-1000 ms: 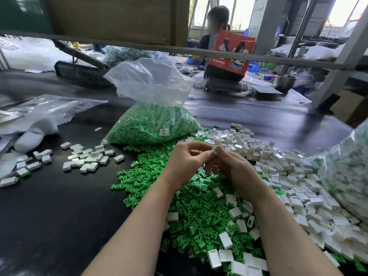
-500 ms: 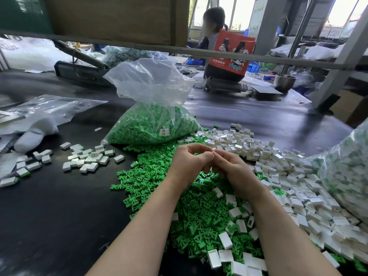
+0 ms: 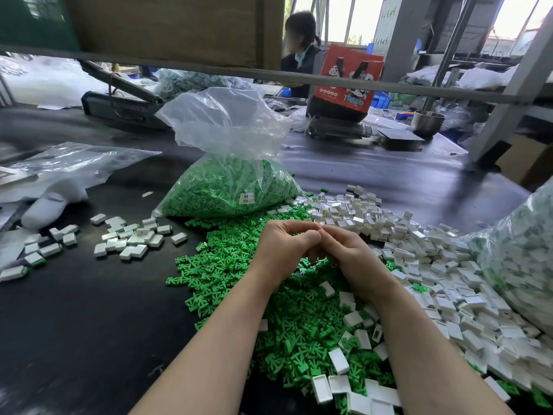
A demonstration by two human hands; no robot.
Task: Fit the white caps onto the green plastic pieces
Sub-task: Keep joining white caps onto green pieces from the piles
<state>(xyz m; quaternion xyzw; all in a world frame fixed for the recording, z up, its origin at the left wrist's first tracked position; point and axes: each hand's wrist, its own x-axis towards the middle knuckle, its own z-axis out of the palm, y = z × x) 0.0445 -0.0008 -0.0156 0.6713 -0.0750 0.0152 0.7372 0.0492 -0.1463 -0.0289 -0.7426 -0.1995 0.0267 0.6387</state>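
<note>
My left hand (image 3: 284, 250) and my right hand (image 3: 350, 256) meet fingertip to fingertip above a loose heap of green plastic pieces (image 3: 227, 265). Both have curled fingers pinching a small plastic piece between them, which the fingers hide. A wide heap of white caps (image 3: 434, 265) spreads to the right, with some caps scattered over the green heap near my forearms. Left of the hands, a group of capped pieces (image 3: 128, 238) lies on the dark table (image 3: 74, 324).
A clear bag of green pieces (image 3: 227, 187) stands behind the hands. A second filled bag (image 3: 520, 250) rises at the right edge. Empty plastic bags (image 3: 59, 166) lie far left. A metal bar (image 3: 269, 74) crosses overhead; a person (image 3: 299, 40) sits beyond it.
The fingertips of both hands have closed tighter together and the hands sank slightly. The small piece visible between the fingers a second ago is now covered.
</note>
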